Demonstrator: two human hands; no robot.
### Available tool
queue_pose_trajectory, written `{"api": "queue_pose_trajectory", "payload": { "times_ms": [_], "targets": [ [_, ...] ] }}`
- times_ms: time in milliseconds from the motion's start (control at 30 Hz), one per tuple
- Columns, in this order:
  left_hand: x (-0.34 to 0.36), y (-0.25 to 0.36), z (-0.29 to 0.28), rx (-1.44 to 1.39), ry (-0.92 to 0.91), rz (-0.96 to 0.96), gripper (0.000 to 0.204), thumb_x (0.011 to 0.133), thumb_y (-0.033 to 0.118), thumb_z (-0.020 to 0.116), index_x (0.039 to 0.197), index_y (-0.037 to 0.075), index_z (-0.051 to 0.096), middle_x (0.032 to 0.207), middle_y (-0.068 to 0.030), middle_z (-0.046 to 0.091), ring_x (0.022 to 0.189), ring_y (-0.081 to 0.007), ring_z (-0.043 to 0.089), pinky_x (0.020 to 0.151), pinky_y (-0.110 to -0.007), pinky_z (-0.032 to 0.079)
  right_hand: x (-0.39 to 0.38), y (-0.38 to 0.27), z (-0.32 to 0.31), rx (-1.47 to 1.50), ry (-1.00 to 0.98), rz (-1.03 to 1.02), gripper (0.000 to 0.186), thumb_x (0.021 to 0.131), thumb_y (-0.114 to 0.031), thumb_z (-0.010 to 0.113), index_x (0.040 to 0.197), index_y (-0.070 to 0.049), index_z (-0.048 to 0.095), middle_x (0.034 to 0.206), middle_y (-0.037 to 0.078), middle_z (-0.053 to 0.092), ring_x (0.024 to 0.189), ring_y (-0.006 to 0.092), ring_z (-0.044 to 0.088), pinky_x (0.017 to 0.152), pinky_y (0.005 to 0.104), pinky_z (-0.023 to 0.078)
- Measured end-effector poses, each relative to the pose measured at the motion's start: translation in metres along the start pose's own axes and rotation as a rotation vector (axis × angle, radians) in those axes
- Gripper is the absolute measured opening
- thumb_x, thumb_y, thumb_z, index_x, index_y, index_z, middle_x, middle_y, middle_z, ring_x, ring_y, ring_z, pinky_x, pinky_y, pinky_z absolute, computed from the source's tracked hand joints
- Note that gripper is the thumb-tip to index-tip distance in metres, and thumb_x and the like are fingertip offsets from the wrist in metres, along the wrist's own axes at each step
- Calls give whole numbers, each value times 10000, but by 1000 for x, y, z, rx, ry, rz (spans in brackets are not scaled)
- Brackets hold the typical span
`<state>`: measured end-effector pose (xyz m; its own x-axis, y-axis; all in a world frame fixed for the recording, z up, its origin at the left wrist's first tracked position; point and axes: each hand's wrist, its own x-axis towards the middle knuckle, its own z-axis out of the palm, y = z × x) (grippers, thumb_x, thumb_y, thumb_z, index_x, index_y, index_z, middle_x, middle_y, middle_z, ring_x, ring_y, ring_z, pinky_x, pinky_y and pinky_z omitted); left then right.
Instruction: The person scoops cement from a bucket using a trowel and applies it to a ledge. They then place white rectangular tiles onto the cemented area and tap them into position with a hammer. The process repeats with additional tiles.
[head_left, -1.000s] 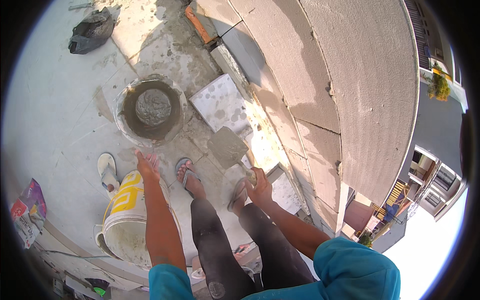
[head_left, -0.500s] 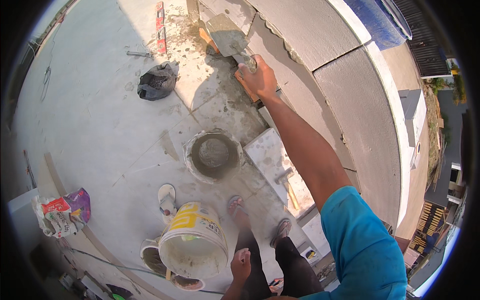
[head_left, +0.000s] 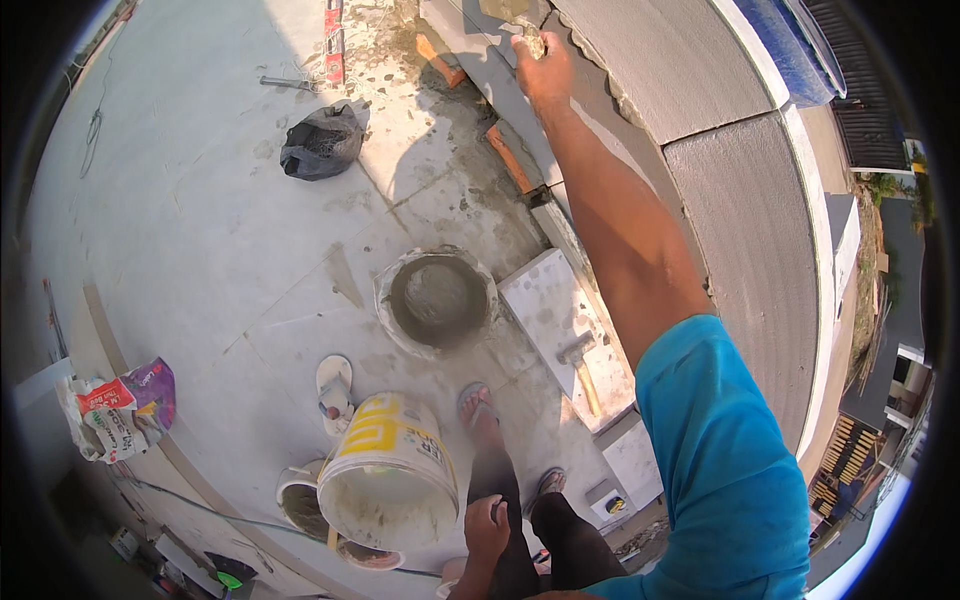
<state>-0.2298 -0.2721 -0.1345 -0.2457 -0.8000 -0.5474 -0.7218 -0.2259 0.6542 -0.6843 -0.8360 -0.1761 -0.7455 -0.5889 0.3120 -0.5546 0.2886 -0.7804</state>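
My right hand point(head_left: 545, 75) is wrapped round the handle of a trowel point(head_left: 503, 9) at the far end of my reach. The blade is partly cut off by the upper edge of the picture, over the ledge beside a wall of large grey blocks point(head_left: 735, 190). A ragged bead of mortar point(head_left: 618, 95) runs along the foot of the blocks. My left hand point(head_left: 486, 530) hangs by my thigh with curled fingers; whatever it may hold is hidden. On the floor ahead of my feet stands a round tub point(head_left: 384, 310) with wet grey mortar point(head_left: 432, 293) inside.
A hammer point(head_left: 583, 375) lies on a pale block point(head_left: 545, 290). Orange bricks point(head_left: 510, 158) line the ledge. A white-and-yellow bucket point(head_left: 390, 430), sandals point(head_left: 335, 390) and a printed sack point(head_left: 115, 412) are at left. Farther off are a black bag point(head_left: 321, 143), red level point(head_left: 334, 45) and blue drum point(head_left: 790, 50).
My right hand has carried the trowel farther away, so the blade now meets the upper picture edge. The orange brick beneath shows more fully. My left hand stays curled by my thigh.
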Motion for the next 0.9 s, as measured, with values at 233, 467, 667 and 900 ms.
{"api": "queue_pose_trajectory", "payload": {
  "times_ms": [233,467,667,900],
  "targets": [
    [-21,-15,13,71,-11,56,158,897,157,708,1029,70,707,997,-113,718,962,-327,665,874,-438,519,-111,64,-94,-26,55,67,420,874,-384,751,1154,-83,669,1041,158,739,988,345,713,868,432,535],
    [-49,-32,28,163,-51,82,178,924,165,674,1070,69,706,1006,-115,713,976,-332,658,883,-437,510,-144,59,-168,80,72,88,403,881,-349,754,1177,-92,664,1034,149,739,989,349,709,856,415,539],
    [-81,-51,54,316,-71,203,172,944,160,648,1071,58,703,1023,-122,709,966,-337,656,876,-440,507,-205,83,-233,57,98,159,411,899,-330,760,1202,-74,649,1041,126,733,967,259,710,865,359,537],
    [-106,-42,81,244,-1,231,177,983,148,598,1084,28,679,1030,-143,701,977,-356,646,886,-451,501,-292,135,-363,-95,21,180,416,917,-355,740,1216,-80,650,1171,132,704,1053,300,696,872,379,542]
  ]
}}
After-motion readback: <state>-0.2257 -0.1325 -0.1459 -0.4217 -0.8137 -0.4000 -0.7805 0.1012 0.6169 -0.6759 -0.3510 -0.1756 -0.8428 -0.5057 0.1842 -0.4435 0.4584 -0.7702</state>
